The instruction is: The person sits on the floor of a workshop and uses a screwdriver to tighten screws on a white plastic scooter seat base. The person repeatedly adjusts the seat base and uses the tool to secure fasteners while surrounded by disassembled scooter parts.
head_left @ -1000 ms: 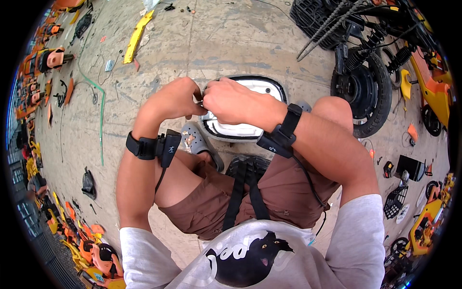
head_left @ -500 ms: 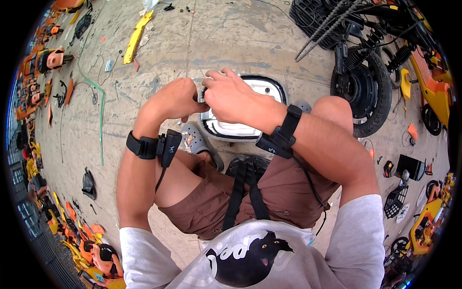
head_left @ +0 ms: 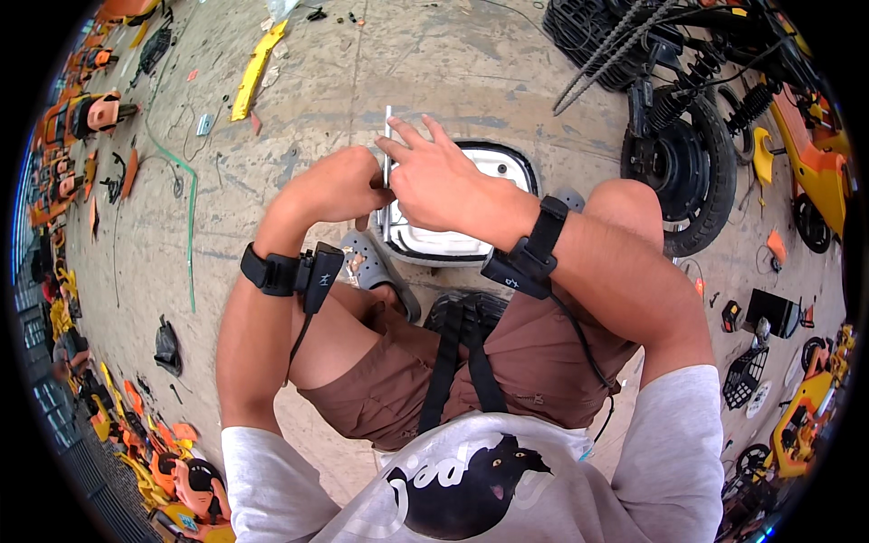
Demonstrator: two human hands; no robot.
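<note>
since the earlier picture your right hand (head_left: pixel 433 181) had opened out: its fingers had been curled over the work, and now they were spread and pointing away from you, with the thumb side laid against a thin grey metal rod (head_left: pixel 387 172). your left hand (head_left: pixel 337 185) had stayed a closed fist, wrapped around the same rod just beside the right hand, the two hands touching. the rod stood roughly upright in the head view, its top end poking out above both hands and its lower part running down between them toward the white housing (head_left: pixel 471 240) with the black rim. whether the rod's lower end touched that housing you could not tell, since your hands hid it.

the housing lay on the concrete floor (head_left: pixel 434 72) right in front of your knees, partly covered by your right wrist. a black wrist strap (head_left: pixel 272 270) sat on your left forearm and another black band (head_left: pixel 534 249) on your right. your grey clog (head_left: pixel 376 267) rested beside the housing. a black scooter wheel (head_left: pixel 692 172) stood to your right, well apart from the hands, and a yellow panel (head_left: pixel 253 71) lay far off on the floor to the left.
</note>
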